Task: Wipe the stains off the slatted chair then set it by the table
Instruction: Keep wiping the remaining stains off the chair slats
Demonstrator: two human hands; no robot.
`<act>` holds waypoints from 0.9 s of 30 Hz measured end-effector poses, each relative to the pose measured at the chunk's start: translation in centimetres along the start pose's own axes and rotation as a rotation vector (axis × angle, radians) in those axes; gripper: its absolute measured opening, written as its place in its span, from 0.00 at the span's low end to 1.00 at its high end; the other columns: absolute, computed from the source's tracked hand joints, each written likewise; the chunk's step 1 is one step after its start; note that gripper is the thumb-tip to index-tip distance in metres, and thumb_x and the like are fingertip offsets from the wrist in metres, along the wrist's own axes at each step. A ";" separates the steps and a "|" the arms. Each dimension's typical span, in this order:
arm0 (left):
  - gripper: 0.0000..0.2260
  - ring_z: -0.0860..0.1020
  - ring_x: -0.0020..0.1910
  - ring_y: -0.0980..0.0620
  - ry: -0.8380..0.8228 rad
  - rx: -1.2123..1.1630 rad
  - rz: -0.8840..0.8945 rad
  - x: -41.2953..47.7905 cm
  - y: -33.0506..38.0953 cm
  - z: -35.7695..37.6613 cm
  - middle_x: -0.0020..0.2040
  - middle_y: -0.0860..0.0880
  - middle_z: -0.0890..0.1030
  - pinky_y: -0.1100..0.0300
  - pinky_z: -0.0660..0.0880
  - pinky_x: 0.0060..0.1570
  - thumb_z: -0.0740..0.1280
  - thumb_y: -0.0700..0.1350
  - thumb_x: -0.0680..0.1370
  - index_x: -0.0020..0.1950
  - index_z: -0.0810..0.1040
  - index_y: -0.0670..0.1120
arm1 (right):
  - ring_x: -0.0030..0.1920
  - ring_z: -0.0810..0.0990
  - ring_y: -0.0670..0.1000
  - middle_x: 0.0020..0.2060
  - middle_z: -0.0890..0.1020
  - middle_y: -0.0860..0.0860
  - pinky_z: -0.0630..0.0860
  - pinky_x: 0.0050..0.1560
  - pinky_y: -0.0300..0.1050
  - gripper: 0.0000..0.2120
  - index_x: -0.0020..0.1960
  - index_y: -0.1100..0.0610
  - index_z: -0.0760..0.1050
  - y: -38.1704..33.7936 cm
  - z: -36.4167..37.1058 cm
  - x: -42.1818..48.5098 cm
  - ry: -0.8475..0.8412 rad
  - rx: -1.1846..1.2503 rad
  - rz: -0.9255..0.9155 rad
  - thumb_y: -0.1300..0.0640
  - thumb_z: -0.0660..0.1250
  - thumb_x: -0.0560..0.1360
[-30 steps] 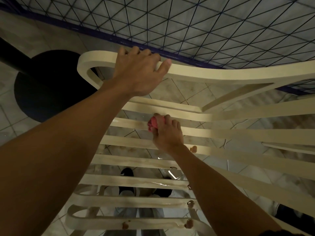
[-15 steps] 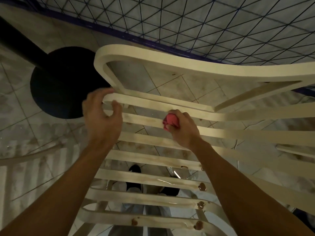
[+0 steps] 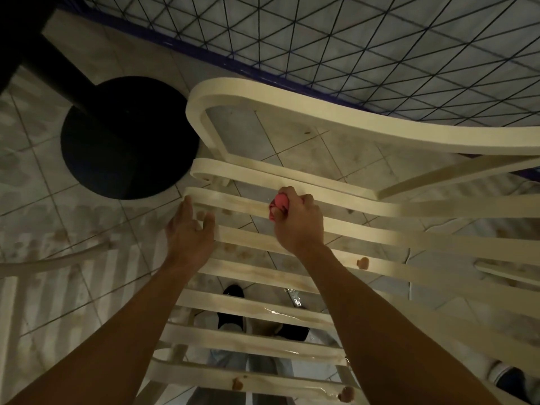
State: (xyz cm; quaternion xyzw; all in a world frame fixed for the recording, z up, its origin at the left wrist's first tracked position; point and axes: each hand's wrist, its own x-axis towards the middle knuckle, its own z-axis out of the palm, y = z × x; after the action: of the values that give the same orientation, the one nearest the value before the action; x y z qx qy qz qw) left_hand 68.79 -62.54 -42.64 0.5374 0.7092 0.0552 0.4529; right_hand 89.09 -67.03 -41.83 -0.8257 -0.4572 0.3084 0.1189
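A cream slatted chair (image 3: pixel 336 124) fills the view from above, its seat slats running left to right below its curved top rail. Brown stains and wet streaks show on several slats. My right hand (image 3: pixel 298 223) grips a bunched pink cloth (image 3: pixel 279 204) and presses it on one of the upper slats. My left hand (image 3: pixel 188 233) is at the left end of the slats, fingers curled round a slat's edge. My forearms cross the lower slats and hide parts of them.
The table's round black base (image 3: pixel 122 138) and black post (image 3: pixel 38 54) stand on the tiled floor at the left. A white wall with a dark diamond grid (image 3: pixel 350 39) runs along the back. Another pale chair's edge (image 3: pixel 43 263) shows at left. My dark shoes (image 3: pixel 230 314) are visible under the slats.
My left hand left the chair's top rail and came down to the left end of the slats. My right hand, with the pink cloth, has stayed on the upper slats.
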 end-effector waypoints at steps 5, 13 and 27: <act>0.31 0.54 0.78 0.42 -0.007 0.045 0.026 -0.5 0.6 0.0 0.80 0.46 0.56 0.44 0.55 0.75 0.58 0.55 0.83 0.82 0.49 0.49 | 0.57 0.73 0.62 0.59 0.73 0.58 0.68 0.65 0.59 0.18 0.69 0.48 0.67 -2.6 1.9 0.3 -0.004 -0.050 0.005 0.50 0.63 0.80; 0.32 0.49 0.79 0.44 0.005 0.058 0.039 -0.5 0.6 0.1 0.81 0.47 0.51 0.47 0.52 0.75 0.59 0.53 0.83 0.82 0.47 0.48 | 0.60 0.73 0.62 0.64 0.72 0.56 0.63 0.69 0.60 0.21 0.73 0.46 0.64 -3.1 2.9 -0.2 -0.006 -0.050 -0.093 0.46 0.61 0.81; 0.28 0.58 0.76 0.43 -0.035 -0.005 0.042 -0.1 0.5 -0.9 0.81 0.51 0.54 0.47 0.57 0.73 0.59 0.46 0.83 0.81 0.52 0.52 | 0.60 0.72 0.60 0.62 0.73 0.56 0.65 0.67 0.56 0.20 0.71 0.48 0.66 -2.3 3.4 0.1 0.049 -0.075 -0.060 0.45 0.60 0.82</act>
State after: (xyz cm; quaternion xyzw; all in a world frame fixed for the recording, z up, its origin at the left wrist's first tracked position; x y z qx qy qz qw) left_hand 68.47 -62.06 -41.77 0.5520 0.6897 0.0569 0.4652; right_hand 85.49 -66.03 -43.41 -0.8229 -0.4897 0.2672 0.1081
